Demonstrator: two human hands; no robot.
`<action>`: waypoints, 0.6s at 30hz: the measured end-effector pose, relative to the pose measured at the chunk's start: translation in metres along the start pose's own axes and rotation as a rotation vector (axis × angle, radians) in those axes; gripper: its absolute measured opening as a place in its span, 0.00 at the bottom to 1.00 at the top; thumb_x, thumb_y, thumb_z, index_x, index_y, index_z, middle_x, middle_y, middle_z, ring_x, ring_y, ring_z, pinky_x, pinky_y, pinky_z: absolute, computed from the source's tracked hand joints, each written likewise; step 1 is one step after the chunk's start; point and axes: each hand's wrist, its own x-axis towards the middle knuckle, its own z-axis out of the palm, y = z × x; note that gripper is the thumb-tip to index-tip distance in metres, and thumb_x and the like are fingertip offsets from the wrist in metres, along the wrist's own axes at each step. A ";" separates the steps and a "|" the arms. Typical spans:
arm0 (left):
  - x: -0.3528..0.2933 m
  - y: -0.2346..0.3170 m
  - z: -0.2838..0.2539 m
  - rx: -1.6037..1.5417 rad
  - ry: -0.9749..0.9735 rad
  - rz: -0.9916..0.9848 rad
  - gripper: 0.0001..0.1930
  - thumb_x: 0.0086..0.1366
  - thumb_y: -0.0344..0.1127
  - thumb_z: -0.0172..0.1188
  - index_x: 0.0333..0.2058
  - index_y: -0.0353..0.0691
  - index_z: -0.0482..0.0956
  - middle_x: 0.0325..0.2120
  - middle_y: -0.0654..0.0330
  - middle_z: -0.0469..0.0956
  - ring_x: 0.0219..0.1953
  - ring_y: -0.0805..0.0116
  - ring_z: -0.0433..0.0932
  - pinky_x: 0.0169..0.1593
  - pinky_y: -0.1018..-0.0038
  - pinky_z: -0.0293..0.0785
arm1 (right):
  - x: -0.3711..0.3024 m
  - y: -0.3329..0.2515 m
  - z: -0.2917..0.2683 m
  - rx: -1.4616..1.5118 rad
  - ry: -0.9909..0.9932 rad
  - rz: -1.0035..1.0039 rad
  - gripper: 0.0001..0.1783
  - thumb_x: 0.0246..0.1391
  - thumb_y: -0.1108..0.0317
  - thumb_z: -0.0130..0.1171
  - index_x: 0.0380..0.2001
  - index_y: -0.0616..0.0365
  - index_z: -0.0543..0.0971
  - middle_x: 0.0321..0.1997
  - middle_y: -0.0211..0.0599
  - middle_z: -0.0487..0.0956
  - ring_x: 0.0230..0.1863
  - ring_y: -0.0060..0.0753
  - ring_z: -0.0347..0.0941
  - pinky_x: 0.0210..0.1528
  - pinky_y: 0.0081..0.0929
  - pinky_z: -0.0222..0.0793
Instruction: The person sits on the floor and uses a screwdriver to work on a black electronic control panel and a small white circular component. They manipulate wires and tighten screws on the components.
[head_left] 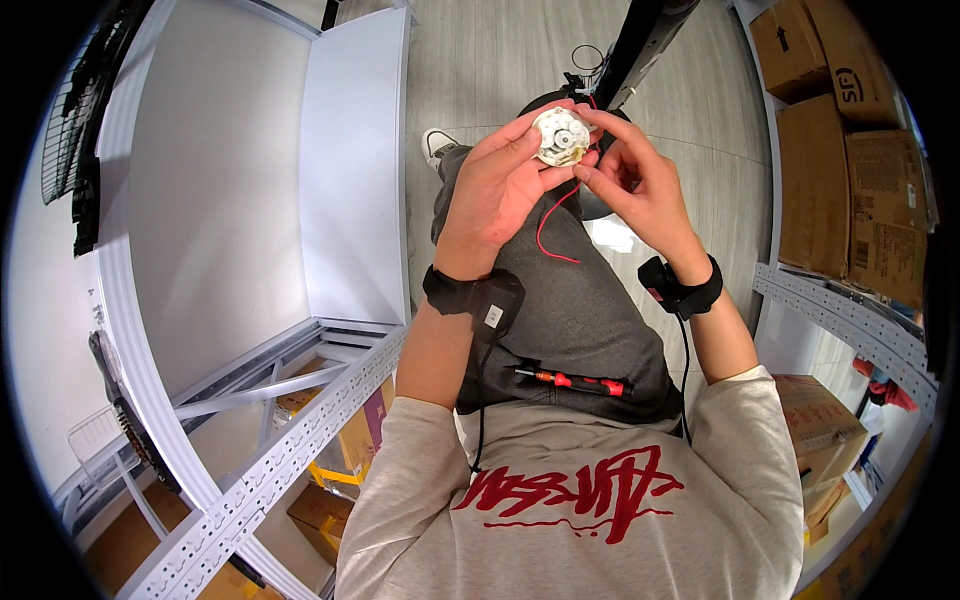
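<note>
In front of me, above my lap, my left hand (497, 190) grips a round white plastic gear housing (562, 138), its thumb on the left edge and its fingers behind. Small white gears show on the face turned up to me. My right hand (642, 185) pinches the housing's right side, index finger at the upper rim and thumb at the lower. A red wire (541, 236) hangs below the housing and curls over my trouser leg. What it joins to is hidden by the fingers. Across my lap lies a red and black screwdriver (572, 382).
White metal shelving (360, 160) stands on my left, with a perforated beam (270, 455) low beside me. Cardboard boxes (812, 185) fill a rack on the right. A black post (645, 45) rises just beyond my hands. Cables run from black straps on both wrists.
</note>
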 end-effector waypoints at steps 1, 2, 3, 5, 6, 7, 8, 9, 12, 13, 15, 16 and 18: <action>0.000 0.000 0.000 -0.006 -0.001 0.000 0.27 0.74 0.35 0.49 0.63 0.19 0.59 0.58 0.39 0.69 0.62 0.47 0.70 0.66 0.50 0.66 | 0.000 0.000 0.000 0.001 0.001 -0.002 0.32 0.53 0.73 0.65 0.62 0.44 0.74 0.17 0.22 0.64 0.20 0.13 0.59 0.24 0.17 0.58; 0.000 -0.001 -0.001 -0.012 -0.001 0.000 0.27 0.74 0.35 0.49 0.63 0.19 0.59 0.59 0.39 0.69 0.62 0.47 0.70 0.66 0.50 0.66 | 0.000 0.000 0.000 0.000 -0.003 -0.001 0.32 0.53 0.73 0.65 0.63 0.44 0.74 0.17 0.22 0.64 0.20 0.13 0.59 0.24 0.17 0.58; 0.000 0.000 0.000 -0.011 -0.001 0.001 0.27 0.74 0.35 0.49 0.63 0.19 0.59 0.58 0.39 0.69 0.62 0.47 0.70 0.67 0.50 0.66 | 0.000 0.001 0.000 -0.001 -0.006 0.000 0.32 0.53 0.73 0.65 0.63 0.44 0.73 0.17 0.22 0.64 0.20 0.13 0.59 0.24 0.17 0.58; 0.000 0.000 0.001 -0.009 -0.001 0.002 0.27 0.74 0.35 0.49 0.63 0.19 0.58 0.58 0.39 0.69 0.62 0.48 0.70 0.67 0.50 0.66 | 0.000 0.002 -0.001 -0.005 -0.009 -0.001 0.32 0.53 0.73 0.65 0.63 0.44 0.73 0.17 0.21 0.64 0.20 0.13 0.59 0.25 0.17 0.58; 0.000 0.001 0.001 -0.012 -0.003 0.002 0.27 0.74 0.35 0.49 0.63 0.19 0.59 0.58 0.39 0.69 0.62 0.48 0.70 0.67 0.50 0.66 | 0.000 0.002 -0.001 -0.007 -0.008 -0.004 0.32 0.53 0.73 0.65 0.63 0.44 0.73 0.17 0.21 0.63 0.20 0.12 0.59 0.25 0.17 0.58; 0.001 0.000 0.001 -0.014 -0.004 0.002 0.27 0.74 0.35 0.49 0.63 0.19 0.59 0.58 0.39 0.69 0.62 0.48 0.70 0.67 0.50 0.66 | 0.000 0.002 -0.001 -0.009 -0.008 -0.007 0.32 0.53 0.73 0.65 0.63 0.44 0.73 0.17 0.21 0.63 0.20 0.12 0.59 0.25 0.17 0.58; 0.001 0.000 0.000 -0.016 -0.006 0.002 0.27 0.74 0.35 0.49 0.63 0.19 0.59 0.58 0.39 0.69 0.62 0.48 0.71 0.67 0.50 0.66 | 0.000 0.002 -0.001 -0.007 -0.010 -0.007 0.32 0.54 0.73 0.65 0.63 0.44 0.73 0.17 0.21 0.63 0.20 0.12 0.59 0.25 0.17 0.57; 0.001 0.000 0.000 -0.010 -0.004 0.004 0.27 0.74 0.35 0.49 0.63 0.19 0.59 0.59 0.40 0.69 0.62 0.48 0.71 0.67 0.49 0.66 | 0.000 0.002 -0.001 -0.007 -0.011 -0.007 0.32 0.54 0.73 0.65 0.63 0.44 0.73 0.17 0.21 0.63 0.20 0.12 0.59 0.25 0.17 0.57; 0.001 -0.001 0.000 -0.007 0.005 0.007 0.28 0.73 0.36 0.49 0.63 0.19 0.59 0.59 0.40 0.69 0.62 0.48 0.71 0.67 0.49 0.66 | 0.000 0.002 -0.001 -0.013 -0.016 -0.005 0.32 0.54 0.73 0.65 0.63 0.43 0.73 0.17 0.21 0.63 0.20 0.12 0.58 0.24 0.16 0.57; 0.001 0.000 0.000 -0.014 0.010 0.005 0.28 0.73 0.36 0.49 0.63 0.19 0.59 0.59 0.40 0.69 0.62 0.48 0.71 0.67 0.49 0.65 | 0.000 0.002 -0.001 -0.015 -0.019 -0.004 0.32 0.54 0.73 0.65 0.64 0.43 0.73 0.17 0.21 0.63 0.20 0.12 0.58 0.24 0.16 0.57; 0.000 0.001 0.001 -0.030 0.015 0.003 0.28 0.72 0.36 0.49 0.63 0.19 0.60 0.59 0.40 0.69 0.62 0.48 0.71 0.67 0.49 0.65 | 0.000 0.002 -0.001 -0.015 -0.017 -0.013 0.33 0.54 0.72 0.65 0.64 0.43 0.73 0.17 0.21 0.63 0.20 0.12 0.58 0.24 0.16 0.57; 0.000 0.002 0.002 -0.039 0.014 0.003 0.28 0.72 0.36 0.49 0.63 0.19 0.60 0.59 0.41 0.69 0.62 0.48 0.70 0.67 0.49 0.65 | 0.000 0.002 -0.001 -0.015 -0.017 -0.018 0.33 0.54 0.72 0.65 0.64 0.43 0.73 0.17 0.21 0.62 0.20 0.12 0.58 0.24 0.16 0.56; 0.000 0.002 0.001 -0.041 0.002 -0.003 0.28 0.71 0.35 0.49 0.63 0.19 0.60 0.59 0.41 0.69 0.62 0.48 0.70 0.67 0.50 0.64 | 0.000 0.002 -0.001 -0.007 -0.014 -0.011 0.33 0.54 0.72 0.65 0.64 0.43 0.73 0.17 0.21 0.62 0.20 0.12 0.58 0.24 0.16 0.56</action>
